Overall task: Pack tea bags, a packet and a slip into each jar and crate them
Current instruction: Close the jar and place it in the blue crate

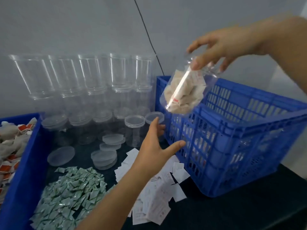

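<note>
Filled jar: our right hand grips its lid end, tilted over the blue crate rim. Left hand spread, empty. We should right it, then lower gently among those already crated.

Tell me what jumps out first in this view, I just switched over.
The right hand grips a filled clear jar by its top, tilted in the air over the near left corner of the blue crate. Below it, the left hand reaches open-fingered toward the lidded empty jars.

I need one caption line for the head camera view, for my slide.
Right hand holds a filled jar over the blue crate.
</note>
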A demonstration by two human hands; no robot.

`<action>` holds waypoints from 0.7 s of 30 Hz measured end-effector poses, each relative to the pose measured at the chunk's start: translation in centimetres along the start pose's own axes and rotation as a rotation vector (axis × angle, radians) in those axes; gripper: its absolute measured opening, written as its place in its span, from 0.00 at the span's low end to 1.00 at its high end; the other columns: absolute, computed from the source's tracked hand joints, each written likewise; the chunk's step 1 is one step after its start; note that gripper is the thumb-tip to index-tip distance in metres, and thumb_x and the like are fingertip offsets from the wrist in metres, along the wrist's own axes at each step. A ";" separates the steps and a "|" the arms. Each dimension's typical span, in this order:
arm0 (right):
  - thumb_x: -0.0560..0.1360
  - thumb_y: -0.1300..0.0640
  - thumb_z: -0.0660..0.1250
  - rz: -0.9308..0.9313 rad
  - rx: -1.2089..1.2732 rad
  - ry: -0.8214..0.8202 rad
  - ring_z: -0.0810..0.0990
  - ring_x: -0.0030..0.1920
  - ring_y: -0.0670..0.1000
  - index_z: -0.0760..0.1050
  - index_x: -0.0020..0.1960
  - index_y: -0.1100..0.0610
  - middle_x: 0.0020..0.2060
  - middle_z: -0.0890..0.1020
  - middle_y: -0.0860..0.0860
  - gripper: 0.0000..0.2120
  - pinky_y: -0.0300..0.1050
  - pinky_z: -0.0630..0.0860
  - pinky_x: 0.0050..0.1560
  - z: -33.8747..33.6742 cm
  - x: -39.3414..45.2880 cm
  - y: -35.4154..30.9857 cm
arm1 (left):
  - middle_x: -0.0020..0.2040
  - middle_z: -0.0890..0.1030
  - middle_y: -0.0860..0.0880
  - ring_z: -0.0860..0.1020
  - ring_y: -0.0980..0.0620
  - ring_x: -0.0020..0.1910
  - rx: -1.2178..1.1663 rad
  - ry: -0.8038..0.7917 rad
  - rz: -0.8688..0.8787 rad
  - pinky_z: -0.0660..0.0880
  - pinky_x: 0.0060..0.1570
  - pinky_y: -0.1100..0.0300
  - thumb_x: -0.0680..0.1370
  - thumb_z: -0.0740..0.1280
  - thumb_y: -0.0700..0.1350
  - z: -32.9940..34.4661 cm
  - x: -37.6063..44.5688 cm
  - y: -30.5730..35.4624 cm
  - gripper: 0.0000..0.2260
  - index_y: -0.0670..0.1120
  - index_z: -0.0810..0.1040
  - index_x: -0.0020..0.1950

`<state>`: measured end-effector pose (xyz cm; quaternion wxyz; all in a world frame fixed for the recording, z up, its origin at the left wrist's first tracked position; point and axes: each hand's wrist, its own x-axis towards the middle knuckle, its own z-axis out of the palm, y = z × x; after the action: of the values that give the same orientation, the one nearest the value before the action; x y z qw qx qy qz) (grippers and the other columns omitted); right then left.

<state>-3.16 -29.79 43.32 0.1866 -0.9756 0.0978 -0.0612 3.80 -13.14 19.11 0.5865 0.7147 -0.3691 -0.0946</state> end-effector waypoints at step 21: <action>0.72 0.42 0.75 0.561 -0.369 -0.204 0.75 0.59 0.60 0.58 0.78 0.53 0.72 0.68 0.56 0.43 0.49 0.74 0.48 11.0 13.2 21.4 | 0.60 0.73 0.61 0.71 0.61 0.61 0.293 -0.107 -0.078 0.70 0.59 0.61 0.65 0.54 0.71 1.7 4.7 -5.6 0.37 0.55 0.67 0.71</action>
<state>7.77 -48.25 26.24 0.0253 -0.9292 0.3523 0.1090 8.49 -17.19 14.92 0.4514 0.8002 -0.3819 -0.1004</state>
